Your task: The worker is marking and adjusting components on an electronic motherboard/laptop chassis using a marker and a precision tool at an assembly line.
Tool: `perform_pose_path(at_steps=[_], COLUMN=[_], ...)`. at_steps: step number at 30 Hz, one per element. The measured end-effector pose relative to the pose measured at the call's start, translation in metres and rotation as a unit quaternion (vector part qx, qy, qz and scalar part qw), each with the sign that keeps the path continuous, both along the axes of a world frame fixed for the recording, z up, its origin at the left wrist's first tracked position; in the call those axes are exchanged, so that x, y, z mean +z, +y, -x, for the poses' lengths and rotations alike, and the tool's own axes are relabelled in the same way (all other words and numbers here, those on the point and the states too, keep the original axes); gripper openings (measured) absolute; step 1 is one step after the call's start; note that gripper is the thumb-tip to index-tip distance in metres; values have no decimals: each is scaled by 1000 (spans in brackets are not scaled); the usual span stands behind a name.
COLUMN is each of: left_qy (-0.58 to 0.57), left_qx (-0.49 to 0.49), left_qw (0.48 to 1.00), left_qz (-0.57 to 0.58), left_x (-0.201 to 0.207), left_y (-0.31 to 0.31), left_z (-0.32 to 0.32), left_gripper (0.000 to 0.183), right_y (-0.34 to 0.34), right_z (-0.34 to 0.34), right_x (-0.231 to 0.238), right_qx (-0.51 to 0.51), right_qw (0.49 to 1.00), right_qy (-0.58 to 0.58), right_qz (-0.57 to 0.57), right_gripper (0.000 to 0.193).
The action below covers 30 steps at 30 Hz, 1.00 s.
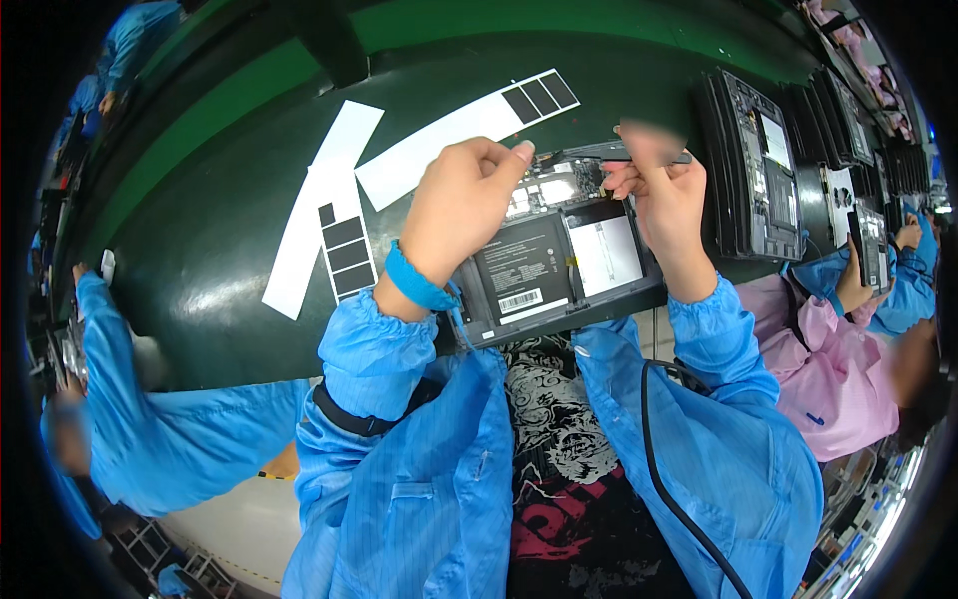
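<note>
An opened laptop base (609, 301) lies in front of me, with a black battery (524, 265) and a pale rectangular panel (605, 255) beside it. My left hand (461, 205), with a blue wrist strap (419, 280), is over the base's far left part. Its thumb and fingers are pinched near the far edge; what they hold, if anything, is hidden. Above the far right part, my right hand (671, 200) grips a slim dark tool (679, 158), like tweezers, pointing left over the circuit board (589, 178). Part of this hand is blurred.
Label sheets with black rectangles (347, 255) (540, 98) lie left of and beyond the laptop on the dark green table (200, 250). Stacked laptop bases (748, 170) stand to the right. Co-workers sit on both sides: a blue sleeve (110, 329) left, a pink one (828, 369) right.
</note>
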<state>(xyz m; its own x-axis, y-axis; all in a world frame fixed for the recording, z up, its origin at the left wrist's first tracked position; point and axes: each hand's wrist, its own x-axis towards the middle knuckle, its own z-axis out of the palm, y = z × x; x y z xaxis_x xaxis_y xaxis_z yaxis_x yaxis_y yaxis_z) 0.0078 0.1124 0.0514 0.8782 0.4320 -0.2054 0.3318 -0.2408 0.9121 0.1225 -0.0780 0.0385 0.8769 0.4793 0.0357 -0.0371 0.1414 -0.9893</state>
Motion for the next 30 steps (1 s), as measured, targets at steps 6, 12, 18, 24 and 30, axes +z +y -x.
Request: perform_pose_path(at_steps=[6, 12, 18, 24, 30], left_qy=[8, -3, 36, 38, 43], left_qx=[-31, -34, -2, 12, 21], left_qw=[996, 998, 988, 972, 967], left_qz=[78, 59, -151, -234, -249], left_x=[-12, -23, -15, -20, -19], left_y=[-9, -9, -20, -24, -25], left_z=[-8, -13, -16, -19, -21], left_gripper=[37, 29, 25, 26, 25], right_y=[-6, -8, -3, -2, -1], right_z=[6, 7, 13, 14, 16], right_x=[-9, -15, -23, -27, -26], right_qx=[13, 28, 26, 23, 24], right_qw=[999, 999, 999, 997, 995], right_qy=[-4, -27, -37, -53, -80], right_qz=[-29, -17, 4, 44, 55], right_gripper=[25, 24, 21, 19, 19])
